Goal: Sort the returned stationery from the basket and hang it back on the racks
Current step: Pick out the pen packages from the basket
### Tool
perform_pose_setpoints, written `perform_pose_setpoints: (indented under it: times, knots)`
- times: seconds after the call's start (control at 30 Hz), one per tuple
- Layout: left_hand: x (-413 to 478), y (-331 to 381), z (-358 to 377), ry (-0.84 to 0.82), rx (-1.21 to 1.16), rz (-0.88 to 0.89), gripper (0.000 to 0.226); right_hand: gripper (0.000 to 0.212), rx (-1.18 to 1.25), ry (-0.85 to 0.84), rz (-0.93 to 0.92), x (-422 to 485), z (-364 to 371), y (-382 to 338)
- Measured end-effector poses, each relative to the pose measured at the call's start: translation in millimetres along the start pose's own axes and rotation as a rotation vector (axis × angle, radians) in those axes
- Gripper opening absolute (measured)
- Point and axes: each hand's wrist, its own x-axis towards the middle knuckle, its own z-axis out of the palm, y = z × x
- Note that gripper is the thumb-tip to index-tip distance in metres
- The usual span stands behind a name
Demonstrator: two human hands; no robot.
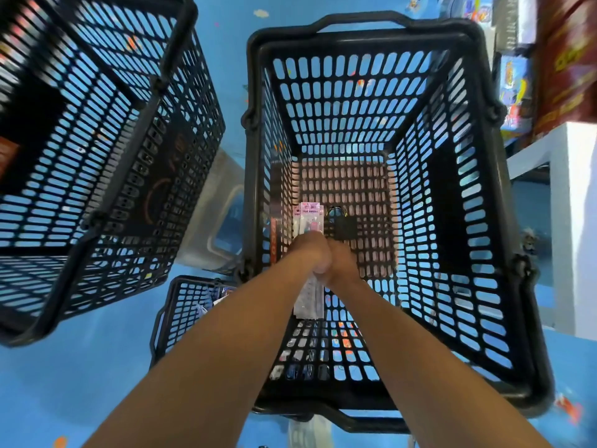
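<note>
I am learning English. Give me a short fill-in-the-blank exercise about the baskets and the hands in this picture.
1. The basket that the left hand and the right hand reach into is ____ in colour.
2. The left hand grips packets ____ that basket, not outside it.
3. Another large basket stands to its ____.
4. The floor is ____.
Missing words: black, inside, left, blue.

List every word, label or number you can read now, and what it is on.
No text reads cleanly.
Pink-and-white stationery packs in the left hand: header print too small.
Red strip at the left wall of the black plastic mesh basket: white letters blurred.
Orange mark on the second black mesh basket, at left: motion-blurred.
Red boxes on the right-side shelf: yellow print blurred.
</note>
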Motion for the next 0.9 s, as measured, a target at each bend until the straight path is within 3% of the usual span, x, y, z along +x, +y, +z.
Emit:
perform_pose_setpoints:
  times: [0.53,0.8,0.9]
  knots:
    - [-6,6,-4,-0.028,-0.027,-0.052,0.031,0.036,0.206,-0.032,-0.057,-2,-11,3]
    - [-11,0,-8,0.017,-0.094,-0.077,0.028,0.024,0.087,-0.042,-0.065,-4,-16,3]
    - [-16,-1,-8,0.058,-0.158,-0.078,0.041,0.017,0.067,-0.048,-0.054,-9,-25,4]
